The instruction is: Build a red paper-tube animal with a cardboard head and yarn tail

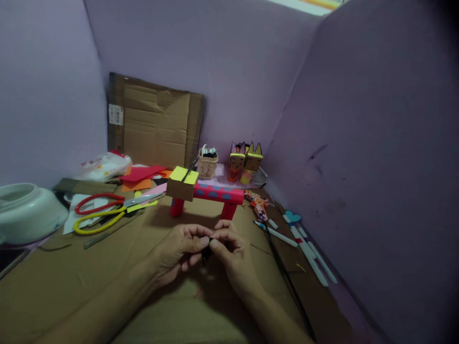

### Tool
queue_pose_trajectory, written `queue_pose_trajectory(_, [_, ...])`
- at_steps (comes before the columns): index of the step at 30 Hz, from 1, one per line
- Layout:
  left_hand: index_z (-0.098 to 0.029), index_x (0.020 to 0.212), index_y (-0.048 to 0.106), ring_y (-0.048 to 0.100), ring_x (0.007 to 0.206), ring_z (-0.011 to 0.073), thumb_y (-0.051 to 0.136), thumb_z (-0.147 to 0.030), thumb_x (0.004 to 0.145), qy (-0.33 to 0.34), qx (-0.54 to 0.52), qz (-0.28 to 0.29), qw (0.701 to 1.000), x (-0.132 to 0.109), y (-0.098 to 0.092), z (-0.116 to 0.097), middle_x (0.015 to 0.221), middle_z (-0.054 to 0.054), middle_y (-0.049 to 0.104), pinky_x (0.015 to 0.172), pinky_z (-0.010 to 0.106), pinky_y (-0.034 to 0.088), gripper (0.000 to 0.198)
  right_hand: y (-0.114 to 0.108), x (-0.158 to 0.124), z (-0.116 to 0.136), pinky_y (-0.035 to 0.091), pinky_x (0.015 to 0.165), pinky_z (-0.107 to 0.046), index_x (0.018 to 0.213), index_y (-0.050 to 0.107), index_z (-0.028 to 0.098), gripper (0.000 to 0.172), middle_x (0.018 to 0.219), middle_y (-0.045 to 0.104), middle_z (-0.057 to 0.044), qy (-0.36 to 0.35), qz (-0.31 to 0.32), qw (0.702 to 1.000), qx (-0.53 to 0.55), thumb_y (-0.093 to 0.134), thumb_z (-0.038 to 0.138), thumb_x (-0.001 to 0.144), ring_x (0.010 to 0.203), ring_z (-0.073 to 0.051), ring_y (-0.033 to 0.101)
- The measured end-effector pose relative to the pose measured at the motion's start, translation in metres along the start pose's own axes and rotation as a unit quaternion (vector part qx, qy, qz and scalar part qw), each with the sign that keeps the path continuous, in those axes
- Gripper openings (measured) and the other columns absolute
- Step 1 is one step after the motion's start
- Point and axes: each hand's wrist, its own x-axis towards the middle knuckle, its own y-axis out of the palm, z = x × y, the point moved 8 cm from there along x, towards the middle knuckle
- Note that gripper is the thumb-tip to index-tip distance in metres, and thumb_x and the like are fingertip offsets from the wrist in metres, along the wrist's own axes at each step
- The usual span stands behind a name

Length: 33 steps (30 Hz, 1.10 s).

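Observation:
Both my hands meet low over the cardboard sheet. Between them is a small black piece (207, 252), partly hidden by the fingers; its kind I cannot make out. My left hand (182, 251) pinches it from one side, thumb against fingers. From the other side my right hand (231, 253) pinches it too. Just beyond the hands stands a toy animal (218, 193) with a red tube body with blue spots, red legs and a cardboard box head topped in yellow. A dark strip sticks up from that head.
Scissors (124, 205) with red and yellow handles lie left, near coloured paper (141, 175) and a white pot (30, 210). Several markers (309, 251) and a black cord (283, 267) lie right. Behind are a small basket (207, 167), decorated tubes (245, 162) and leaning cardboard (154, 124).

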Motion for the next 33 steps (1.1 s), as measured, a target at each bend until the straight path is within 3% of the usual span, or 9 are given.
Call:
queue_pose_trajectory(5, [-0.008, 0.078, 0.068, 0.034, 0.035, 0.0007, 0.074, -0.029, 0.062, -0.024, -0.01, 0.056, 0.998, -0.001, 0.006, 0.003, 0.05, -0.001, 0.051, 0.032, 0.013, 0.02, 0.027, -0.001, -0.001, -0.001, 0.04, 0.071, -0.027, 0.062, 0.067, 0.022, 0.003, 0.087, 0.048, -0.001, 0.009, -0.013, 1.0, 0.008, 0.067, 0.021, 0.065, 0.083, -0.016, 0.049])
queue_pose_trajectory(10, [-0.009, 0.053, 0.064, 0.035, 0.031, 0.0027, 0.079, -0.033, 0.048, -0.043, 0.017, -0.017, 0.999, -0.001, -0.006, 0.007, 0.036, -0.001, 0.047, 0.03, 0.014, 0.018, 0.029, -0.002, -0.002, 0.001, 0.04, 0.067, -0.026, 0.06, 0.07, 0.024, 0.008, 0.083, 0.05, -0.001, -0.005, -0.028, 1.0, 0.002, 0.068, 0.017, 0.063, 0.08, -0.015, 0.049])
queue_pose_trajectory(17, [-0.01, 0.05, 0.061, 0.031, 0.029, 0.0025, 0.077, -0.029, 0.046, -0.036, 0.025, -0.054, 0.998, 0.001, -0.013, 0.005, 0.032, -0.002, 0.045, 0.03, 0.015, 0.014, 0.025, -0.003, -0.007, 0.008, 0.039, 0.055, -0.023, 0.07, 0.073, 0.029, 0.016, 0.079, 0.049, 0.0, -0.08, -0.06, 0.994, -0.038, 0.067, 0.014, 0.067, 0.069, -0.012, 0.049])
queue_pose_trajectory(22, [-0.01, 0.053, 0.059, 0.026, 0.03, 0.0011, 0.076, -0.031, 0.048, -0.02, -0.006, -0.05, 0.999, 0.003, -0.013, 0.004, 0.034, -0.004, 0.041, 0.032, 0.015, 0.01, 0.027, 0.002, -0.011, 0.012, 0.038, 0.055, -0.023, 0.08, 0.073, 0.028, 0.018, 0.074, 0.047, 0.001, -0.122, -0.041, 0.987, -0.091, 0.063, 0.015, 0.073, 0.064, -0.01, 0.047])
queue_pose_trajectory(28, [-0.008, 0.057, 0.059, 0.028, 0.033, 0.0, 0.073, -0.026, 0.051, -0.007, -0.029, -0.037, 0.999, 0.001, -0.009, 0.002, 0.045, -0.002, 0.048, 0.034, 0.015, 0.012, 0.024, 0.003, -0.006, 0.011, 0.038, 0.053, -0.022, 0.087, 0.071, 0.024, 0.018, 0.079, 0.049, 0.0, -0.097, -0.016, 0.989, -0.106, 0.059, 0.018, 0.076, 0.06, -0.009, 0.047])
queue_pose_trajectory(33, [-0.009, 0.056, 0.058, 0.025, 0.033, -0.0001, 0.072, -0.027, 0.052, -0.009, 0.0, -0.029, 1.0, 0.003, -0.008, 0.004, 0.045, -0.003, 0.046, 0.035, 0.017, 0.008, 0.024, 0.002, -0.004, 0.009, 0.037, 0.053, -0.023, 0.075, 0.066, 0.019, 0.009, 0.072, 0.05, 0.001, -0.079, -0.013, 0.99, -0.118, 0.058, 0.017, 0.076, 0.058, -0.009, 0.046])
